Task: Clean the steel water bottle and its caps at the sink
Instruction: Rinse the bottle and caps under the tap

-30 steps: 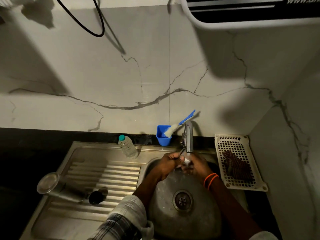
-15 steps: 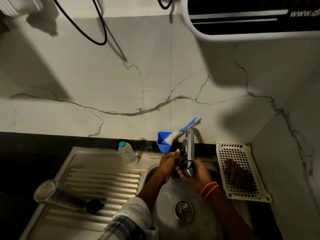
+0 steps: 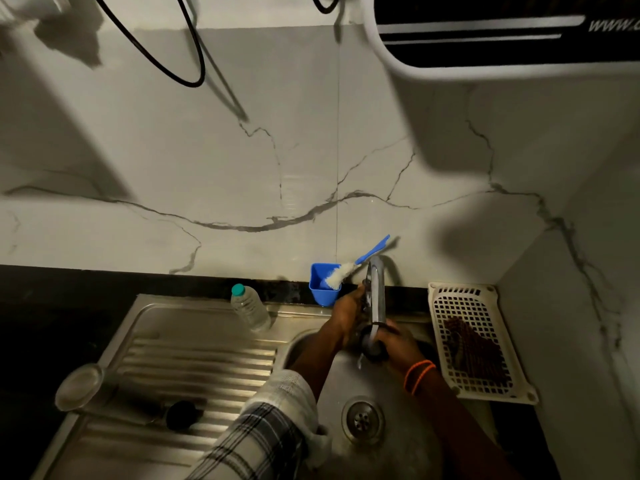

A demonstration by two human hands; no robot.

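A small dark round bottle cap (image 3: 370,344) is gripped in the curled fingers of the right hand (image 3: 398,344) beneath the chrome tap spout (image 3: 376,299); the left hand (image 3: 348,311) reaches the tap base, its grip unclear. The cap is best turned under the stream. The cylindrical steel water bottle (image 3: 121,396) lies on the ribbed steel drainboard (image 3: 207,358).

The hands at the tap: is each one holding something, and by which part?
The right hand grips a small dark cap by its side under the tap. The left hand touches the tap's base; its grip cannot be told.

A steel water bottle (image 3: 114,396) is lying on its side at seven o'clock, its dark mouth (image 3: 181,414) facing the sink bowl (image 3: 398,441); a dark cap (image 3: 371,345) is sitting under the tap (image 3: 375,292).
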